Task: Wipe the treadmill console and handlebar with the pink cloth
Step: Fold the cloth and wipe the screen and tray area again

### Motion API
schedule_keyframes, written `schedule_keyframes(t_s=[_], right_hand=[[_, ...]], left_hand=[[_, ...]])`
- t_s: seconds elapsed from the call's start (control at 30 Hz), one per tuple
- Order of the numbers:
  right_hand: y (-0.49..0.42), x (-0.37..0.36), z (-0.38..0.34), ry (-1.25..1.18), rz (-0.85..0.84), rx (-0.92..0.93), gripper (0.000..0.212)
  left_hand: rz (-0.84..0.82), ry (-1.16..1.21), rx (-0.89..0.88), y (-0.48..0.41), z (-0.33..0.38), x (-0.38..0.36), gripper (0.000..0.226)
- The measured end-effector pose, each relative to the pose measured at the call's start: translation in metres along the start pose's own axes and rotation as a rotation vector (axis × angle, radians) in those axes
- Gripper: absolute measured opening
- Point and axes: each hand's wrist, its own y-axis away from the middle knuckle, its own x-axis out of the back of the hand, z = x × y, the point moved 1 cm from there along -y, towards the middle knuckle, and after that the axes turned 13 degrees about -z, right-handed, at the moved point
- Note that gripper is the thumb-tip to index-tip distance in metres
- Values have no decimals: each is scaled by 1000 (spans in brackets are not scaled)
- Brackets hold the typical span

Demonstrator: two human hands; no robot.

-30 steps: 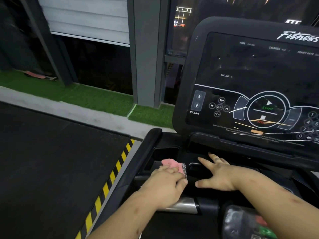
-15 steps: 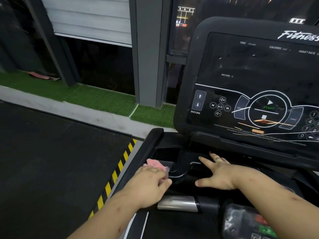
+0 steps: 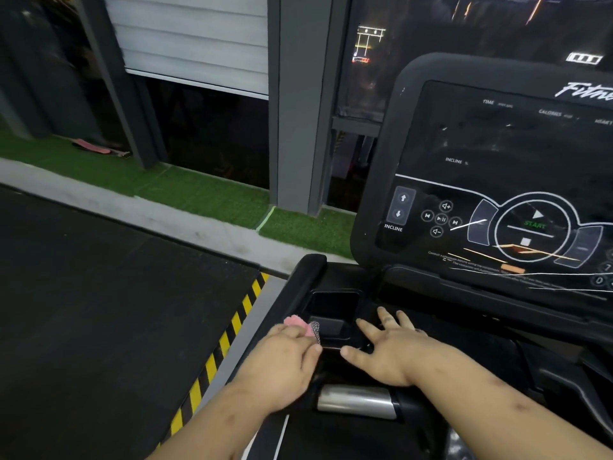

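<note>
- Only the head view here, so everything below comes from that one angle, looking down over the person's arms.
- The left hand (image 3: 285, 363) is bunched over the pink cloth (image 3: 297, 323). The fingers are curled on top of it, and just a pink tuft and a greyish corner poke out past the knuckles.
- The cloth sits on the left edge of the lower deck, right where the black handlebar (image 3: 305, 277) runs down past the little square pocket (image 3: 333, 303). It looks pressed down, not lifted.
- The right hand (image 3: 388, 353) holds nothing. It lies flat with the fingers spread on the dark deck just right of the pocket, and I'd guess it's bracing.
- The console (image 3: 497, 180) rises behind both hands, its screen dark with the INCLINE arrows and a green START. The cloth is well below it.
- The silver grip plate (image 3: 356, 398) sits between the wrists, nearer the camera.
- My read on the step: this is the low-down part of the job, rubbing the tray edge and side rail. Whether the screen face has been done I can't tell.
- Next move, as I see it: run the cloth up along the rail or into the pocket. It needs to be kept flat enough to actually wipe, since it's pretty balled up.
- The floor off to the left has a yellow-black hazard stripe (image 3: 229, 336) and a green turf strip (image 3: 205, 194). Neither matters here.
</note>
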Motion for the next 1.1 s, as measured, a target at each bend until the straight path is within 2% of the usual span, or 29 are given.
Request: schedule_keyframes(t_s=[0.1,0.2,0.23,0.3,0.37,0.43,0.67,0.87,1.1], right_hand=[[1,3,-1,5,-39,-12,95],[2,7,-3,10,-59,-24,97],[2,8,-4,19,-62,-32,97],[3,10,-8,47,-59,-45,96],[4,11,-12,67,-38,-53,95],[2,11,-14,71,-10,-50,97],[-12,7,-21,8,72,-45,99],[-12,7,-23,-29,78,-22,90],[-12,4,-18,-20,54,-13,89]], left_hand=[[155,86,11,6,-6,5,64],[279,2,36,7,-13,16,60],[238,-54,64,7,-16,18,63],[39,-105,146,5,-23,14,65],[-159,-59,201,1,-30,4,65],[-254,-27,220,-4,-33,-2,68],[-295,4,225,-50,-28,9,73],[-257,31,222,-96,-29,17,71],[-229,47,197,-65,-29,12,66]])
